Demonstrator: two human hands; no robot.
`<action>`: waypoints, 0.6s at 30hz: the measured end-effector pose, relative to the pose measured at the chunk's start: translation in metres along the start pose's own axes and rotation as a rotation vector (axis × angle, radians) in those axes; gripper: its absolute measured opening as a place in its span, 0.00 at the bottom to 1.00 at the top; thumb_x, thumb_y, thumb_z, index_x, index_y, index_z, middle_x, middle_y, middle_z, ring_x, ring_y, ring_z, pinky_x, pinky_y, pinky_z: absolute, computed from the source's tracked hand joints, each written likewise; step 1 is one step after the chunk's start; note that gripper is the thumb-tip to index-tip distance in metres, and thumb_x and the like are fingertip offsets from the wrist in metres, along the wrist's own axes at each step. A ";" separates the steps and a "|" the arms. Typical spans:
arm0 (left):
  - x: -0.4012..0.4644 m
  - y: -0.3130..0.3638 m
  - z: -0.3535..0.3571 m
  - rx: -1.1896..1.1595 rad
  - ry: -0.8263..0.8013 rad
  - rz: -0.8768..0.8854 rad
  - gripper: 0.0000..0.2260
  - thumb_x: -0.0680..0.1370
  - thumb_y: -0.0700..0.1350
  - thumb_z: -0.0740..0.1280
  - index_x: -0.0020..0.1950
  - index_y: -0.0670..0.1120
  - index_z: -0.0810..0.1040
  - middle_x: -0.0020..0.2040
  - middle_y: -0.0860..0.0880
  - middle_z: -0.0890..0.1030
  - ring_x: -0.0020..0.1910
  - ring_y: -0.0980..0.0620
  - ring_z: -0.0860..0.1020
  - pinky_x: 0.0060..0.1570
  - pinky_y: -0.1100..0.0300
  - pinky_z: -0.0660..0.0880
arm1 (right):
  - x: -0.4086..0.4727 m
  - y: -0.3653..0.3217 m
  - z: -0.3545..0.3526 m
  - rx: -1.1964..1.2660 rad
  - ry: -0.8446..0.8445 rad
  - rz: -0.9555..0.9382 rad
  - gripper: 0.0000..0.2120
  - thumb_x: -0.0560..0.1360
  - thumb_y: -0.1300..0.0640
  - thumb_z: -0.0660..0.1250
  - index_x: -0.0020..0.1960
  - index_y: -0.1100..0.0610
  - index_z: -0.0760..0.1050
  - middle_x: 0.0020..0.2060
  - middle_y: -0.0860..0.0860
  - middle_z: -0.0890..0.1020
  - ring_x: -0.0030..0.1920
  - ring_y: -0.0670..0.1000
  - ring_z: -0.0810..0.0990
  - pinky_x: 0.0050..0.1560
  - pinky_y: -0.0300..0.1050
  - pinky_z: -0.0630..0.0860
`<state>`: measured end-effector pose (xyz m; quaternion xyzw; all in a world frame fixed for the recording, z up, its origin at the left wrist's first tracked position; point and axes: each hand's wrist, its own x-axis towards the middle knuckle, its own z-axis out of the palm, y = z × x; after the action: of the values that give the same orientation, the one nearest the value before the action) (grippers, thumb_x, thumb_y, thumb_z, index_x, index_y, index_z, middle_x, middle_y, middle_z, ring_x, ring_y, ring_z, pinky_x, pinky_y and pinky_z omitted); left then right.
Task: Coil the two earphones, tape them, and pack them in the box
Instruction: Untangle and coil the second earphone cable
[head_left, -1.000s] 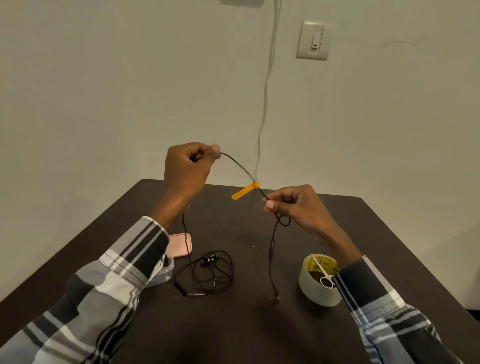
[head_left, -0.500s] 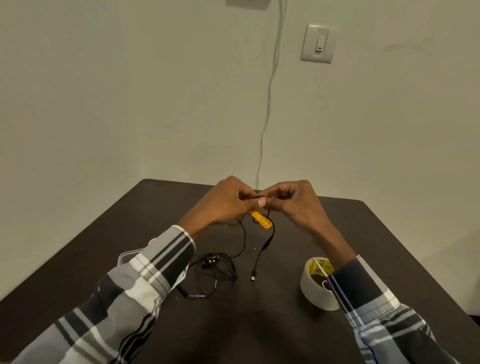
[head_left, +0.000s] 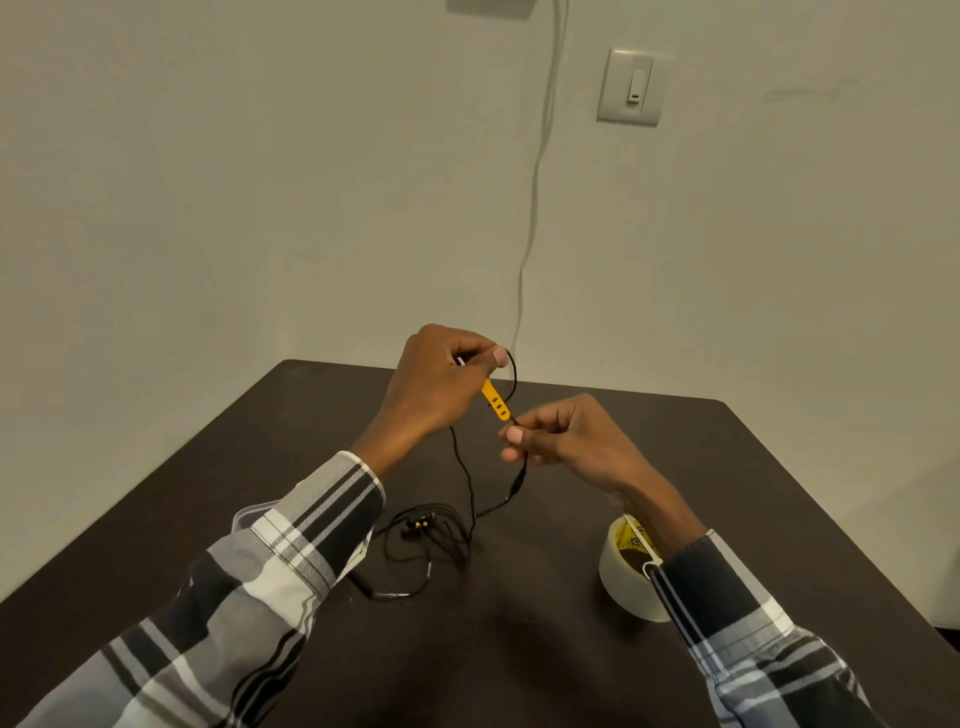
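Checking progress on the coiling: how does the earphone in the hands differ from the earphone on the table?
The held earphone is up in the air, pinched by the left hand and right hand; the table earphone lies untouched. The held earphone's cable hangs in open strands with a yellow strap; the table earphone sits in a loose pile. Both have thin black cables.

It looked like a plain room in a home: a dark table stood against a bare pale wall that carried a light switch and a thin white cable running down it
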<state>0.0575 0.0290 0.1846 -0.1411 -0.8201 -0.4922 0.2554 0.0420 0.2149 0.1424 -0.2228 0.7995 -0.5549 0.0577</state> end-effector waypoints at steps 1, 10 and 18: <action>0.000 0.000 -0.001 -0.037 0.021 0.019 0.07 0.77 0.45 0.70 0.43 0.46 0.86 0.36 0.41 0.82 0.33 0.47 0.73 0.37 0.57 0.68 | 0.001 0.001 0.000 -0.008 0.019 0.009 0.08 0.76 0.57 0.72 0.50 0.61 0.85 0.41 0.55 0.87 0.44 0.48 0.85 0.48 0.42 0.81; 0.000 0.005 -0.016 -0.211 0.098 0.162 0.08 0.79 0.40 0.67 0.42 0.45 0.84 0.27 0.61 0.77 0.28 0.60 0.69 0.32 0.65 0.66 | 0.007 0.013 -0.002 -0.006 0.285 0.068 0.08 0.67 0.58 0.80 0.38 0.61 0.84 0.35 0.55 0.86 0.38 0.50 0.84 0.45 0.46 0.82; -0.006 -0.017 -0.031 -0.096 -0.153 -0.087 0.20 0.79 0.55 0.66 0.39 0.39 0.84 0.28 0.47 0.79 0.27 0.58 0.76 0.33 0.64 0.74 | 0.007 0.005 -0.013 0.066 0.433 -0.041 0.10 0.68 0.58 0.80 0.40 0.63 0.82 0.36 0.57 0.86 0.37 0.49 0.83 0.40 0.41 0.79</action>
<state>0.0633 -0.0060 0.1809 -0.1546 -0.8180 -0.5293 0.1636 0.0297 0.2247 0.1438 -0.1127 0.7700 -0.6166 -0.1194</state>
